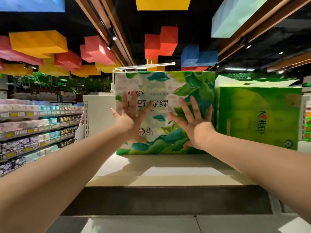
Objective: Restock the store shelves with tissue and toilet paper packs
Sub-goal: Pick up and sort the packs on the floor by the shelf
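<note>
Both palms flat and fingers splayed, left hand [127,118] and right hand [193,121] press the leafy pack [165,91] standing on the top shelf [168,165] beside the green pack [257,115]; uneven pushing could skew or topple it backwards.

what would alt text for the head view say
Both hands, left hand and right hand, press open-fingered against a leaf-printed white and green tissue pack standing on a white top shelf. A plain green tissue pack stands to its right.
</note>
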